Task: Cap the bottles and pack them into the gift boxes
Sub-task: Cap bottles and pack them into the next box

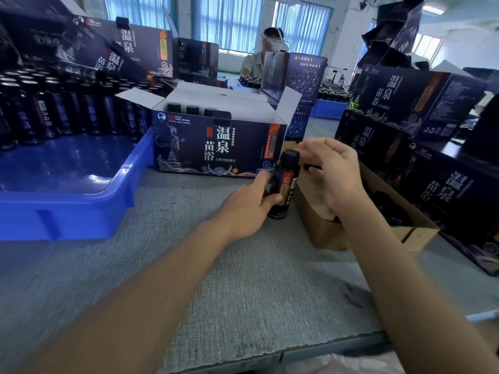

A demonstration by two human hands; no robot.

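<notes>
Bottle (283, 184) upright on the table (216, 265) by the gift box (216, 147), left hand (243, 209) wrapped round it; right hand (334, 174) pinches a small black piece (313, 167) beside its cap (290, 155). Best to hold steady and twist squarely.

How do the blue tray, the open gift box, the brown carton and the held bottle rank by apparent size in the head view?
1. blue tray and open gift box: too alike to rank; the tray runs off frame.
2. brown carton, partly hidden by the right hand.
3. bottle, smallest.

A single head-worn wide view — forward and down, close over the table (243, 279), facing the gift box (218, 147).
</notes>
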